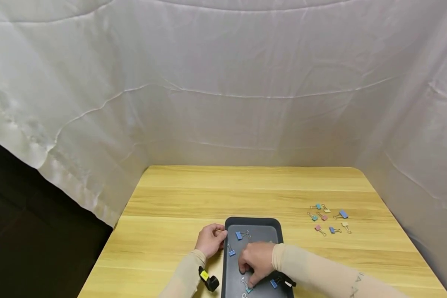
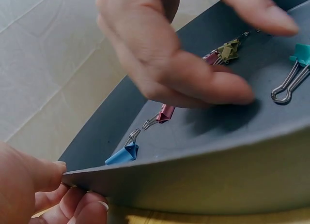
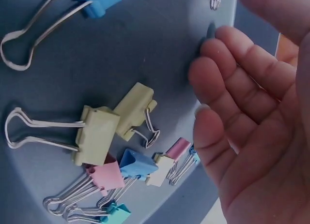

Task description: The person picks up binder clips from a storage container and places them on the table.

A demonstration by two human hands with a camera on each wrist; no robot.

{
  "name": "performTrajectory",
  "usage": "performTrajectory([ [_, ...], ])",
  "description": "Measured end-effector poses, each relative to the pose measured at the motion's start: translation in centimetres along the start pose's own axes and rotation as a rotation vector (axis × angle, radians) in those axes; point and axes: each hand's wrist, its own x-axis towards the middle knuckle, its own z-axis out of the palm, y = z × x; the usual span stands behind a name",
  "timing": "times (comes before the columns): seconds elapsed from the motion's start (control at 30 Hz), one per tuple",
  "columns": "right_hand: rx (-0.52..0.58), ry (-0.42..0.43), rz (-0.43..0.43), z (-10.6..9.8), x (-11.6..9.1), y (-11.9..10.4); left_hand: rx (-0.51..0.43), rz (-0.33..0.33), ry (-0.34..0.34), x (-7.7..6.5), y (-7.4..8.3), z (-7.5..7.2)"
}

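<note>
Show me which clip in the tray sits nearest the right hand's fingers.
The teal clip, right by the fingers of the right hand in the head view; the blue clips there lie farther off.

Right hand [image 3: 259, 112], loosely curled, over dark tray [image 3: 150, 45]; yellow, pink, blue, teal binder clips [image 3: 98, 138] bunched nearby.

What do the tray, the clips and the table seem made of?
Tray: probably coated metal, matte dark grey, thin-edged with an even surface; plastic is possible. Clips: likely painted metal, evenly coloured; their handles look like bare metal wire, given the silvery glints. Table: smooth-looking wood or laminate, showing yellow grain streaks.
</note>
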Motion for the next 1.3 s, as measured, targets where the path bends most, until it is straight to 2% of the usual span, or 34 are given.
performTrajectory([
  [0.2,-0.053,-0.062,-0.051,0.4,0.3,-0.7,-0.005,0.003,-0.012,0.3,0.0,0.2],
  [0.37,-0.075,-0.066,-0.075,1.2,0.9,-0.9,-0.005,0.007,-0.014,0.3,-0.1,0.3],
  [0.63,-0.107,-0.013,-0.085,1.1,1.6,-1.7,0.012,0.016,-0.02,0.2,0.3,0.2],
  [0.83,-0.112,0.008,-0.088,1.4,2.0,-1.8,0.011,-0.01,-0.024,0.2,0.3,0.2],
  [1.03,-0.138,0.042,-0.074,1.6,2.2,-1.8,0.011,-0.008,-0.024,0.2,0.4,0.2],
  [1.3,-0.085,0.126,-0.048,0.6,1.5,-0.9,0.009,-0.002,-0.022,0.2,0.2,0.2],
])
